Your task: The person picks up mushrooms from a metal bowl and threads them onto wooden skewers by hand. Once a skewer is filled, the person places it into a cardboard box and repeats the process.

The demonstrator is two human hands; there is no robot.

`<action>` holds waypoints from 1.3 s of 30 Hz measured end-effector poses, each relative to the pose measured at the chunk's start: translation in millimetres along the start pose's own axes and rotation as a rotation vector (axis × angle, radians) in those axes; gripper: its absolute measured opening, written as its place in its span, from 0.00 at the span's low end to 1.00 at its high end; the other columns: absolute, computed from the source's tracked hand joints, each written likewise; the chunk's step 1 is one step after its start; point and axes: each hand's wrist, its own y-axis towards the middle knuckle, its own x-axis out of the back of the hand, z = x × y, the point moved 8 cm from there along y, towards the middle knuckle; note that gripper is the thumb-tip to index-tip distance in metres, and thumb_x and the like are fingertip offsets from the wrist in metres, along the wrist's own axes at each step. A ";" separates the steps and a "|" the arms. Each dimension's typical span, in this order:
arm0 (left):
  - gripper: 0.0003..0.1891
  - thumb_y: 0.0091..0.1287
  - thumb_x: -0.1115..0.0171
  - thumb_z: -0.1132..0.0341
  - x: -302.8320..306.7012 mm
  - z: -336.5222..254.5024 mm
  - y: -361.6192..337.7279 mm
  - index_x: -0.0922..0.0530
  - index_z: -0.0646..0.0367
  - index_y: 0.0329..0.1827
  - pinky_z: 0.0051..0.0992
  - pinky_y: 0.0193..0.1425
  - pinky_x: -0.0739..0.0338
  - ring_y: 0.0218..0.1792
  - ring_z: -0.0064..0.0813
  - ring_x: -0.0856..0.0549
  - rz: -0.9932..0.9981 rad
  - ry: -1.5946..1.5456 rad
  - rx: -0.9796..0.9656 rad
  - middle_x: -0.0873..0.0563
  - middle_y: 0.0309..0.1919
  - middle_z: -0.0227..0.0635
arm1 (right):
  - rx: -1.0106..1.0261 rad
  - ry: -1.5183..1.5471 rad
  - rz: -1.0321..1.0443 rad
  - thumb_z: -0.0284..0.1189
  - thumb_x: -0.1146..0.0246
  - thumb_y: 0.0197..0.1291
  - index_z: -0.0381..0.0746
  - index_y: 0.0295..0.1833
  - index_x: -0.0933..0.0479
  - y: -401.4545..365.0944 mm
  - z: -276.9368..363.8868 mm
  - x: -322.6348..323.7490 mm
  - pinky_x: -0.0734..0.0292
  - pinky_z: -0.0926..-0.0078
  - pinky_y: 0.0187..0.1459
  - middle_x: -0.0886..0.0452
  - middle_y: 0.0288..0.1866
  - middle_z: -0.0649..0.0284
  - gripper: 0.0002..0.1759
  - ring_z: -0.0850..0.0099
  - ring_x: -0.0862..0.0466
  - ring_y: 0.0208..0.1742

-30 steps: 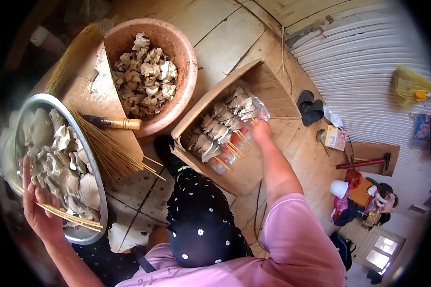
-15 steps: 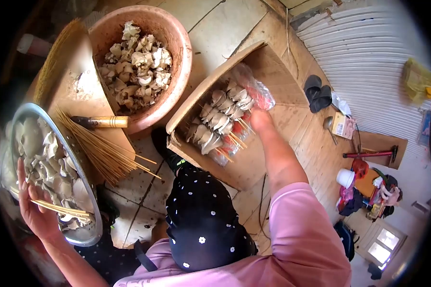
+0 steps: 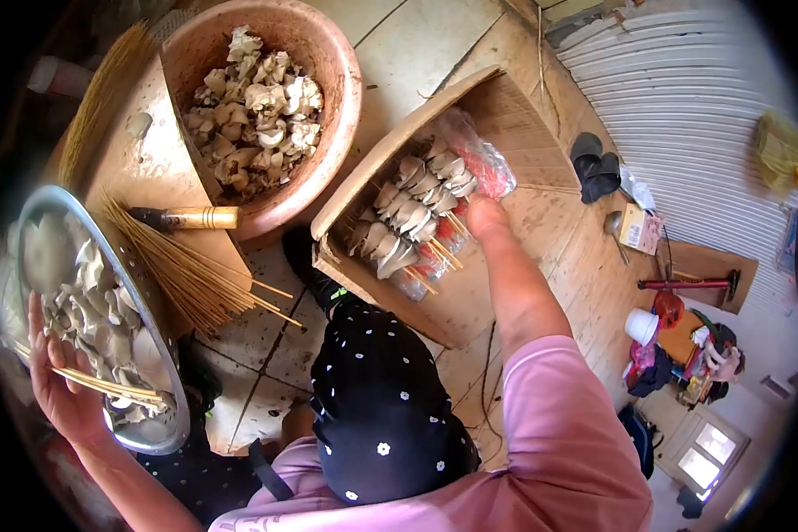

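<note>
My left hand [image 3: 66, 395] holds a few thin wooden skewers [image 3: 120, 387] across its palm, with the index finger stretched out. It is over the rim of a metal basin [image 3: 174, 372] full of torn oyster mushroom pieces [image 3: 106, 310]. My right hand [image 3: 486, 215] reaches into a cardboard box [image 3: 523, 142], its fingers curled and mostly hidden; what they grip does not show. Beside it, several mushroom skewers [image 3: 410, 213] lie in a row on clear and red plastic [image 3: 483, 160], bare stick ends pointing toward me.
A pink tub [image 3: 350, 115] holds more mushroom pieces. Between tub and basin, a cardboard sheet [image 3: 182, 160] bears a bundle of bare skewers [image 3: 182, 275] and a wooden-handled tool [image 3: 199, 218]. Dark slippers [image 3: 594, 168] sit on the floor at right.
The view has shifted slightly. My right hand stays at the end of the skewer row, and my left hand still holds its sticks above the basin, its fingers slightly moved.
</note>
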 end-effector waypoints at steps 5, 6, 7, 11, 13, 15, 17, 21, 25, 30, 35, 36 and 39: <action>0.29 0.77 0.58 0.72 5.7 -1.8 0.3 0.55 0.67 0.79 0.14 0.16 0.36 0.14 0.11 0.35 -0.002 0.050 -0.018 0.27 0.22 0.28 | -0.039 -0.050 -0.017 0.33 0.54 0.69 0.37 0.59 0.25 -23.3 8.7 14.8 0.30 0.56 0.65 0.23 0.63 0.47 0.20 0.51 0.23 0.64; 0.29 0.77 0.58 0.72 6.5 -2.2 0.2 0.54 0.67 0.78 0.14 0.17 0.35 0.14 0.11 0.35 -0.016 0.055 -0.018 0.27 0.22 0.29 | -0.078 -0.062 -0.016 0.32 0.52 0.68 0.37 0.59 0.25 -26.9 8.2 17.6 0.29 0.56 0.65 0.23 0.62 0.47 0.19 0.52 0.23 0.64; 0.29 0.77 0.58 0.72 6.7 -2.7 0.1 0.54 0.68 0.78 0.13 0.17 0.35 0.14 0.11 0.34 -0.029 0.058 -0.019 0.27 0.22 0.29 | -0.078 -0.063 -0.017 0.32 0.52 0.68 0.37 0.59 0.25 -24.8 6.3 14.7 0.29 0.56 0.65 0.23 0.62 0.47 0.19 0.52 0.23 0.64; 0.29 0.77 0.58 0.72 5.5 -3.7 -0.7 0.53 0.68 0.78 0.13 0.17 0.35 0.14 0.11 0.35 -0.026 0.044 -0.013 0.26 0.23 0.29 | -0.039 -0.087 -0.059 0.33 0.47 0.63 0.38 0.63 0.27 -23.1 -0.3 12.0 0.28 0.58 0.64 0.23 0.62 0.47 0.23 0.53 0.23 0.63; 0.29 0.77 0.58 0.72 7.1 -4.5 -0.5 0.53 0.67 0.78 0.14 0.17 0.35 0.14 0.11 0.35 -0.001 0.055 -0.005 0.27 0.23 0.29 | -0.011 -0.057 -0.097 0.34 0.45 0.61 0.38 0.65 0.28 -28.6 3.9 18.2 0.27 0.59 0.64 0.23 0.62 0.46 0.26 0.53 0.22 0.63; 0.29 0.77 0.57 0.72 15.6 -6.6 -0.8 0.53 0.67 0.78 0.14 0.17 0.34 0.14 0.11 0.35 -0.006 0.064 0.004 0.26 0.24 0.29 | -0.198 0.060 0.063 0.39 0.40 0.56 0.37 0.68 0.30 -41.6 -1.8 21.6 0.28 0.59 0.65 0.23 0.63 0.45 0.33 0.52 0.23 0.64; 0.29 0.77 0.57 0.72 20.2 -7.7 -0.9 0.53 0.67 0.78 0.14 0.18 0.33 0.14 0.11 0.34 -0.012 0.072 0.011 0.26 0.24 0.30 | -0.203 0.108 0.022 0.42 0.38 0.54 0.36 0.68 0.31 -48.6 0.9 36.2 0.29 0.59 0.65 0.23 0.63 0.45 0.37 0.52 0.23 0.65; 0.29 0.78 0.58 0.71 17.1 -7.4 -1.4 0.53 0.66 0.78 0.14 0.21 0.30 0.14 0.13 0.34 -0.005 0.090 -0.019 0.26 0.26 0.30 | -0.038 0.317 -0.261 0.49 0.35 0.52 0.36 0.70 0.33 -15.3 -3.0 45.3 0.31 0.62 0.66 0.24 0.65 0.46 0.43 0.52 0.23 0.65; 0.28 0.78 0.57 0.71 18.3 -4.8 2.4 0.52 0.68 0.78 0.14 0.19 0.34 0.16 0.14 0.35 0.000 0.075 -0.006 0.28 0.25 0.30 | 0.082 0.386 -0.303 0.53 0.38 0.56 0.36 0.72 0.35 14.0 20.3 53.5 0.32 0.64 0.67 0.26 0.67 0.46 0.44 0.52 0.25 0.67; 0.27 0.78 0.57 0.71 26.5 0.0 4.5 0.50 0.70 0.77 0.14 0.18 0.35 0.17 0.15 0.34 0.006 0.065 0.012 0.28 0.25 0.30 | 0.037 0.323 -0.123 0.56 0.46 0.64 0.39 0.76 0.39 20.8 50.1 38.9 0.41 0.63 0.73 0.34 0.73 0.46 0.42 0.54 0.34 0.75; 0.26 0.77 0.56 0.72 21.8 1.7 1.4 0.46 0.71 0.76 0.14 0.17 0.36 0.17 0.14 0.33 -0.003 0.071 0.010 0.27 0.25 0.31 | 0.042 0.479 -0.029 0.56 0.48 0.65 0.43 0.76 0.39 10.9 54.5 30.4 0.40 0.63 0.72 0.32 0.73 0.47 0.41 0.54 0.32 0.73; 0.26 0.77 0.56 0.72 21.5 2.3 1.4 0.46 0.71 0.76 0.14 0.17 0.36 0.17 0.14 0.33 -0.002 0.068 0.008 0.27 0.25 0.31 | 0.058 0.471 -0.020 0.56 0.48 0.65 0.44 0.76 0.39 10.0 54.3 29.5 0.40 0.63 0.72 0.31 0.72 0.48 0.41 0.53 0.31 0.73; 0.25 0.77 0.56 0.72 15.9 5.9 2.7 0.44 0.71 0.75 0.14 0.17 0.35 0.17 0.14 0.32 0.041 0.060 0.017 0.25 0.25 0.31 | 0.049 0.397 0.035 0.60 0.49 0.65 0.40 0.76 0.39 -8.9 63.9 40.7 0.44 0.67 0.74 0.36 0.75 0.46 0.44 0.54 0.36 0.76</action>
